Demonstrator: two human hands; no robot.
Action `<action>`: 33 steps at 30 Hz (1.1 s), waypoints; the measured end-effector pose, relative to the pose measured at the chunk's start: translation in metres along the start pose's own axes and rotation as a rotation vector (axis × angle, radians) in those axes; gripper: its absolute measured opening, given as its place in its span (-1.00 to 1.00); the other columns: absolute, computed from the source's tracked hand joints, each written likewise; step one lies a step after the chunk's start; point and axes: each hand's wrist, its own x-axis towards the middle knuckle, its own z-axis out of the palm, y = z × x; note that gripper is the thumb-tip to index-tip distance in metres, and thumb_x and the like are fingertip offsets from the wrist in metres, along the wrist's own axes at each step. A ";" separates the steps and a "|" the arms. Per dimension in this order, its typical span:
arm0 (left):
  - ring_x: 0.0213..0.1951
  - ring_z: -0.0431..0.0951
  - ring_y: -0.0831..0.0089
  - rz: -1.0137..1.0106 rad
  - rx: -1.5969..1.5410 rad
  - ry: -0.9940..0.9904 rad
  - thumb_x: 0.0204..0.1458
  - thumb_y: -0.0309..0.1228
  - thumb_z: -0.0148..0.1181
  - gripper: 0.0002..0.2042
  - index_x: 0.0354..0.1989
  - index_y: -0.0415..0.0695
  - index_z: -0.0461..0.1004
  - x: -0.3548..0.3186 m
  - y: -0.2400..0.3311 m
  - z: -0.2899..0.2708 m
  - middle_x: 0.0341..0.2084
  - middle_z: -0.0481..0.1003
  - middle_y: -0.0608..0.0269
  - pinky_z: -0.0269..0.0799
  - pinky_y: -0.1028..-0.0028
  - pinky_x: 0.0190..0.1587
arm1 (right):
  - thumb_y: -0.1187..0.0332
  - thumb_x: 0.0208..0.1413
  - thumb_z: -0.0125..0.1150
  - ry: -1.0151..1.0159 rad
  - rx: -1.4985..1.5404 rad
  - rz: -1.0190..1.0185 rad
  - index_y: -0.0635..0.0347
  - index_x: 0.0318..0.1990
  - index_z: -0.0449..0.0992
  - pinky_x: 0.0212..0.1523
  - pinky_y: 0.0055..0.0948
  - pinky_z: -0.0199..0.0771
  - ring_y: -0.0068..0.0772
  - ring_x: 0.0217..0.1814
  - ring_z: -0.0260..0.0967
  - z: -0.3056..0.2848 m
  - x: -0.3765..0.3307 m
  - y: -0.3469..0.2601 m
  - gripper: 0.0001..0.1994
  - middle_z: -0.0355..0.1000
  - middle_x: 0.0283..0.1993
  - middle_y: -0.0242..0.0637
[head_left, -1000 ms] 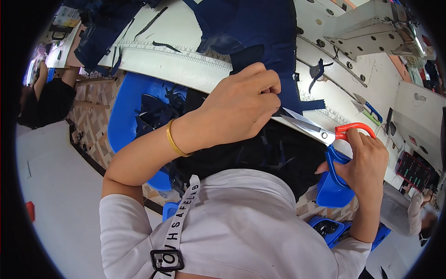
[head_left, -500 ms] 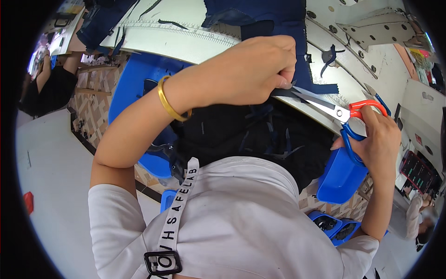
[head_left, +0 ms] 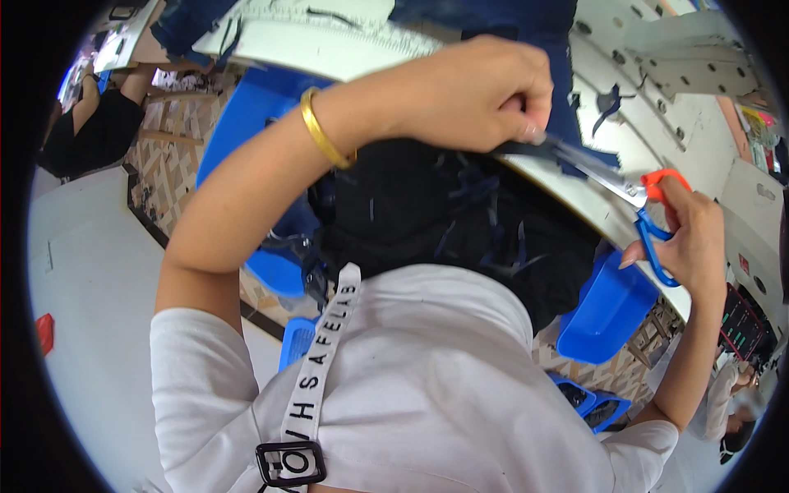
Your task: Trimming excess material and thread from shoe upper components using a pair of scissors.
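1. A person in a white T-shirt (head_left: 411,370) works at a white table (head_left: 288,47), both hands near its front edge.
2. The left hand (head_left: 493,94), a gold bangle (head_left: 320,131) at its wrist, is nearly closed — fingers curled, thumb tip pinched down on a dark strip (head_left: 530,150) of cloth. A small gap shows between thumb and fingers above the pinch.
3. The right hand (head_left: 694,234) grips a pair of scissors (head_left: 631,195), half curled, with fingers at the red handle and thumb at the blue one. The blades slant up and leftward over the table edge to the strip, tips beside the left thumb; motion blur hides how far apart they stand.
4. Navy cloth (head_left: 526,18) lies on the table beyond the left hand, partly hidden behind it, across ruler markings (head_left: 362,27).
5. A dark scrap (head_left: 608,102) rests right of the cloth, near a white sewing machine (head_left: 699,62).
6. Black fabric (head_left: 411,205) covers the lap, dotted with thin dark snippets; a large blue bin (head_left: 226,144) stands left of it, a smaller blue bin (head_left: 608,316) right of it, below the scissors.
7. Background left: another person (head_left: 99,135) in black, seated well apart.
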 end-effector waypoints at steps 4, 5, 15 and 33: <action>-0.41 0.41 0.20 0.130 0.032 -0.028 -0.02 -0.52 0.18 -0.90 -0.49 -0.25 0.41 0.006 0.008 -0.016 -0.51 0.37 0.06 0.32 0.37 -0.34 | -0.09 -0.62 0.55 -0.044 -0.024 0.019 0.23 -0.29 0.48 -0.48 -0.38 0.27 -0.10 -0.57 0.29 -0.009 0.006 -0.017 -0.29 0.27 -0.61 -0.12; -0.41 0.41 0.20 0.122 0.020 -0.031 -0.02 -0.52 0.18 -0.90 -0.49 -0.25 0.41 0.006 0.012 -0.016 -0.51 0.37 0.06 0.32 0.37 -0.34 | -0.07 -0.63 0.56 -0.035 -0.058 0.006 0.23 -0.29 0.49 -0.48 -0.38 0.27 -0.13 -0.57 0.29 -0.008 0.008 -0.021 -0.29 0.28 -0.61 -0.13; -0.26 0.41 0.22 -0.052 0.111 -0.136 -0.01 -0.49 0.20 -0.86 -0.53 -0.26 0.43 0.002 0.018 -0.006 -0.38 0.40 0.05 0.32 0.40 -0.18 | -0.03 -0.57 0.55 0.145 -0.235 -0.330 0.15 -0.34 0.47 -0.41 -0.31 0.34 -0.09 -0.45 0.40 0.008 0.030 -0.019 -0.39 0.44 -0.51 -0.22; -0.43 0.24 0.77 -0.490 -1.046 0.009 0.20 -0.41 0.04 -0.86 -0.34 -0.24 0.38 -0.090 0.053 0.083 -0.47 0.32 0.51 0.18 0.68 -0.38 | -0.31 -0.52 0.42 0.136 -0.206 -0.120 0.14 -0.31 0.44 -0.39 -0.37 0.39 -0.11 -0.48 0.42 0.029 0.023 -0.017 -0.26 0.36 -0.60 -0.16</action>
